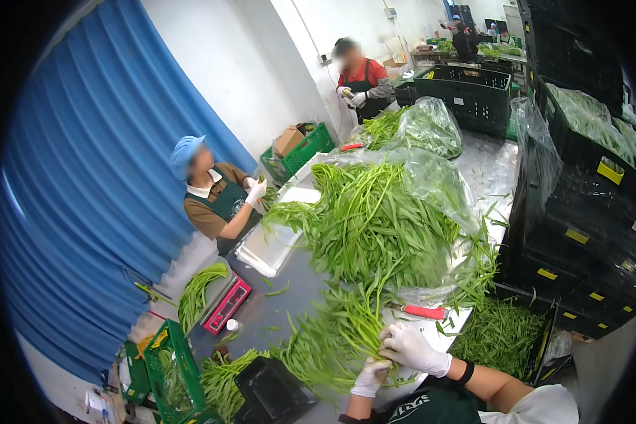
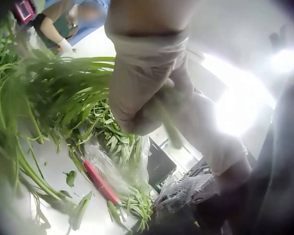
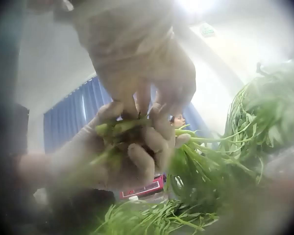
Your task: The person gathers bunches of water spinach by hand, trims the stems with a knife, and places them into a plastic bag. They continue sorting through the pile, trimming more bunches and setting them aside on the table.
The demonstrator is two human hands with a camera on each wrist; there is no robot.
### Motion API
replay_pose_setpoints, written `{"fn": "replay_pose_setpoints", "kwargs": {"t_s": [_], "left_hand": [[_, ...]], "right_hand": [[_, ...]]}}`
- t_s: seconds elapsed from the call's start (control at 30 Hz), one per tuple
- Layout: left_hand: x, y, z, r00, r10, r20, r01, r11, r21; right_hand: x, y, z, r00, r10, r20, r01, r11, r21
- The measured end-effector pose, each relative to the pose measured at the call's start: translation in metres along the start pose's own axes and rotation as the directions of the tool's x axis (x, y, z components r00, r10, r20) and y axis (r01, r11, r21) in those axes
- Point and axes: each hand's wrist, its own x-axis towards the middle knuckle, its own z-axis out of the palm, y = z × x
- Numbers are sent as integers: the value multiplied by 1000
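Observation:
Both hands wear white gloves and meet at the cut ends of a bunch of leafy green stems at the table's near edge. My left hand is curled round the lower stems. My right hand pinches the stem ends just above and beside it; in the right wrist view, the fingers of the right hand and left hand close in on short green ends. The leaves fan out to the left, over the table. A red-handled knife lies beyond the right hand.
A big heap of greens covers the table's middle, partly under clear plastic. Left stand a red scale and a black container; right, a crate of loose leaves and stacked black crates. Two people stand across the table.

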Motion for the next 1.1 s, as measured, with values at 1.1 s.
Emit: {"fn": "replay_pose_setpoints", "kwargs": {"t_s": [1.1], "left_hand": [[-1, 45, 58, 981, 145, -129, -128, 983, 131]], "right_hand": [[34, -14, -45, 934, 76, -348, -24, 988, 152]]}}
